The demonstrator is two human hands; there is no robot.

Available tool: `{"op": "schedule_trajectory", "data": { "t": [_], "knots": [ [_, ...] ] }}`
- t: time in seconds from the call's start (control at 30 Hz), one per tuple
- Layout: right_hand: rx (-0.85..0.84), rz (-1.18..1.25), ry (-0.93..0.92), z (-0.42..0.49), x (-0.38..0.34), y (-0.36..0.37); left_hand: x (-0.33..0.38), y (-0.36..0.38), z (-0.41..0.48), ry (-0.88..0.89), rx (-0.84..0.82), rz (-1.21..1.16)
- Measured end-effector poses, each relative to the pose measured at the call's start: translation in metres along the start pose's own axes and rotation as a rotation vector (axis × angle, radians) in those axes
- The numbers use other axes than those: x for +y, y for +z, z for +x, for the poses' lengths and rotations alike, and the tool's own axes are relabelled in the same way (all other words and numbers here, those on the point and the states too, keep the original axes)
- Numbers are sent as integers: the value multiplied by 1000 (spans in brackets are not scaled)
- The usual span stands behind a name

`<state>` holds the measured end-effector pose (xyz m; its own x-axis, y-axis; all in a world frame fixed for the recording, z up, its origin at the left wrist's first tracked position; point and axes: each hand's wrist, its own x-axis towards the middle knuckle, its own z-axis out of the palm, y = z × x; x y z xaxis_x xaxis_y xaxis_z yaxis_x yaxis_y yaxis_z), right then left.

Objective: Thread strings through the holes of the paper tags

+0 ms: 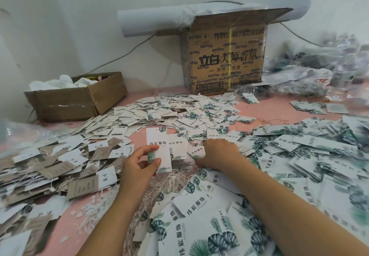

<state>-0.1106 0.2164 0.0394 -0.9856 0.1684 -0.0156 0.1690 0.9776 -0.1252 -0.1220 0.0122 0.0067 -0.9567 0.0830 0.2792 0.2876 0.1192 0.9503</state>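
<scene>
My left hand [137, 166] pinches a tall white paper tag [156, 142] with a green leaf print, holding it upright over the pink table. Just right of it, my right hand [218, 154] reaches palm down into the loose tags, its fingertips curled among them near a small leaf tag [196, 152]; what they hold is hidden. A bundle of cream strings [175, 178] lies below both hands. Heaps of leaf-print tags [299, 152] spread to the right and front.
Brown and white tags [60, 168] with strings pile at the left. A low open cardboard box [75, 100] sits back left, a tall printed carton [225, 60] at the back centre, clear plastic bags [319, 70] back right. Bare pink tabletop [65, 231] shows front left.
</scene>
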Motion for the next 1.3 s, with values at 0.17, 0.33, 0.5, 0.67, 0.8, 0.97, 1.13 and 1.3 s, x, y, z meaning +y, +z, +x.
{"op": "schedule_trajectory", "data": {
  "t": [0.17, 0.33, 0.5, 0.67, 0.8, 0.97, 1.13, 1.3],
  "knots": [
    [49, -26, 11, -1, -2, 1, 5, 1, -2, 15, 15, 5],
    [47, -36, 17, -3, -4, 2, 8, 3, -4, 23, 17, 19],
    [82, -63, 21, -3, -6, 4, 6, 2, -3, 22, 17, 5],
    [74, -75, 28, -2, -6, 5, 2, 1, -2, -1, 20, -11],
    [65, -57, 25, -2, -5, 3, 0, 1, -1, -19, 21, -26],
    [35, -24, 27, -3, -3, -1, 1, 0, -1, -33, 21, -28],
    [0, -1, 40, -5, -2, -5, 2, 1, -1, -36, 30, -14],
    [-15, -1, 39, -6, -1, -8, 4, 1, -2, -23, 31, 12]
  ]
}}
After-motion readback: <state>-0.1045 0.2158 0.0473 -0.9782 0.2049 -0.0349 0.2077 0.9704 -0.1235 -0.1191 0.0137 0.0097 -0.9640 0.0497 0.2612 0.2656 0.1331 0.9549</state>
